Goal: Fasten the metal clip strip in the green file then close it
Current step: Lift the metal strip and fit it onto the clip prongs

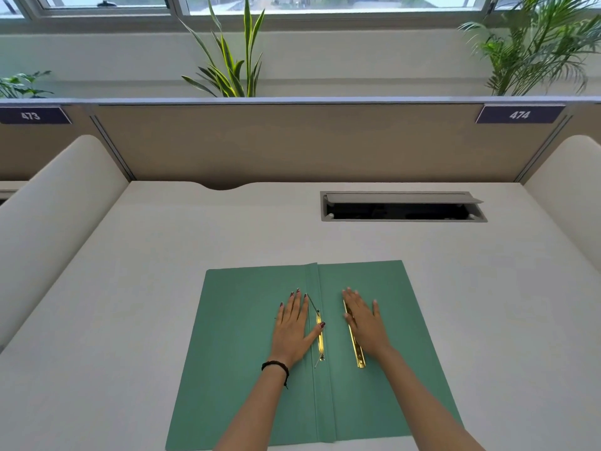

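Observation:
The green file (pixel 247 346) lies open and flat on the white desk, its spine fold running down the middle. A gold fastener base (pixel 320 340) with thin prongs sits along the spine. A loose gold clip strip (pixel 355 346) lies on the right flap, slightly slanted. My left hand (pixel 292 330) rests flat on the left flap, fingers spread, thumb touching the fastener base. My right hand (pixel 364 323) lies flat on the right flap, its inner edge against the loose strip. Neither hand grips anything.
An open cable hatch (pixel 403 208) is set in the desk (pixel 162 242) behind the file on the right. A beige partition (pixel 292 144) closes the back, with curved white side panels left and right. Plants stand behind the partition.

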Available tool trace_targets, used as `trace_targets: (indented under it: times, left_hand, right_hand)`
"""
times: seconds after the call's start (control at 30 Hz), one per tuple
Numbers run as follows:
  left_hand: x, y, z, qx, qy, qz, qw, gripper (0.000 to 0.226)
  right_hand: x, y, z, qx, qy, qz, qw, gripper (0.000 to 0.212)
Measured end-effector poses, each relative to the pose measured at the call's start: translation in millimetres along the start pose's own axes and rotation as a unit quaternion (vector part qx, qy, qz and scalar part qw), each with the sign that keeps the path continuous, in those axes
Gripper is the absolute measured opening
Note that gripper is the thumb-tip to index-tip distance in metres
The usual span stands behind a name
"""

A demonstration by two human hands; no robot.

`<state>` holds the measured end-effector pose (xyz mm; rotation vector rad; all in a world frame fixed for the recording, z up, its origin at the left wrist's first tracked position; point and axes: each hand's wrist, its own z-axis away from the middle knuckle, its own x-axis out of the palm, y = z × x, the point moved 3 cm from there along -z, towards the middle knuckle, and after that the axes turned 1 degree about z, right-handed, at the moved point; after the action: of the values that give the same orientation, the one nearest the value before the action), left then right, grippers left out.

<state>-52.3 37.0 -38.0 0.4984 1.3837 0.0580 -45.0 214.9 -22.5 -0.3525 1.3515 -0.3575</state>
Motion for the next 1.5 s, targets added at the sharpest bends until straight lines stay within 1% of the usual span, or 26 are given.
trace_targets:
  times: [0.07,0.13,0.17,0.23,0.27,0.33,0.4,0.43,0.57,0.63,0.7,0.77,0.8,0.87,0.93,1.03,1.1,1.2,1.27,1.37,1.43,1.5]
  left_hand:
    - [-2,1,0,0.002,0.003,0.004,1.000,0.088]
    - [-1,0,2,0.000,0.007,0.010,1.000,0.085]
    - [1,-1,2,-0.003,0.015,0.010,1.000,0.083]
    - [4,0,5,-0.007,0.040,0.013,0.999,0.079]
    - [4,2,6,-0.009,0.051,0.023,0.998,0.079]
    - [3,11,10,-0.005,0.062,0.058,0.996,0.084]
    - [0,15,12,-0.014,0.068,0.116,0.991,0.086]
    - [-3,15,13,-0.025,0.080,0.146,0.986,0.081]
    - [-6,12,9,-0.064,0.102,0.285,0.951,0.047]
    - [-6,12,7,-0.091,0.101,0.364,0.921,0.039]
    - [-9,11,5,-0.106,0.119,0.413,0.897,0.030]
    - [-13,13,5,-0.110,0.135,0.443,0.880,0.020]
    - [-15,14,5,-0.110,0.139,0.450,0.876,0.019]
    - [-18,14,4,-0.109,0.146,0.454,0.872,0.026]
    - [-18,13,2,-0.111,0.138,0.465,0.867,0.026]
    - [-17,8,0,-0.118,0.112,0.478,0.863,0.013]
    - [-16,6,-1,-0.119,0.104,0.486,0.860,0.008]
    - [-15,5,-1,-0.124,0.102,0.503,0.849,0.008]
    - [-14,4,-2,-0.131,0.104,0.515,0.841,0.008]
    - [-16,4,-4,-0.144,0.112,0.539,0.823,0.010]
    - [-17,4,-4,-0.148,0.116,0.551,0.813,0.011]
    - [-16,5,-5,-0.149,0.111,0.558,0.809,0.010]
  right_hand:
    - [-9,-3,2,0.025,0.063,-0.056,0.996,0.051]
    - [-18,-8,9,0.046,0.154,-0.079,0.984,0.039]
    - [-21,-12,13,0.053,0.186,-0.077,0.978,0.031]
    - [-23,-17,20,0.077,0.208,-0.055,0.974,0.024]
    - [-22,-18,21,0.105,0.190,-0.043,0.975,0.026]
    - [-18,-17,23,0.173,0.120,-0.013,0.978,0.036]
    - [-16,-18,22,0.212,0.071,0.017,0.975,0.039]
    - [-15,-19,20,0.221,0.060,0.021,0.973,0.038]
    - [-14,-21,16,0.240,0.045,0.012,0.970,0.029]
    - [-15,-21,15,0.247,0.042,0.015,0.968,0.026]
    - [-14,-22,14,0.254,0.043,0.012,0.966,0.022]
    - [-13,-22,14,0.263,0.051,0.003,0.964,0.018]
    - [-13,-22,13,0.266,0.054,0.001,0.962,0.017]
    - [-14,-21,12,0.266,0.054,0.008,0.962,0.017]
    - [-15,-19,10,0.264,0.046,0.015,0.963,0.018]
    - [-17,-16,7,0.266,0.030,0.012,0.963,0.017]
    - [-18,-15,6,0.267,0.026,-0.011,0.963,0.018]
    - [-24,-18,7,0.259,0.030,-0.068,0.963,0.017]
    - [-31,-21,8,0.247,0.067,-0.121,0.959,0.016]
    - [-47,-38,9,0.191,0.109,-0.194,0.956,0.014]
    - [-56,-53,9,0.163,0.110,-0.270,0.942,0.014]
    - [-61,-67,10,0.142,0.090,-0.361,0.917,0.013]
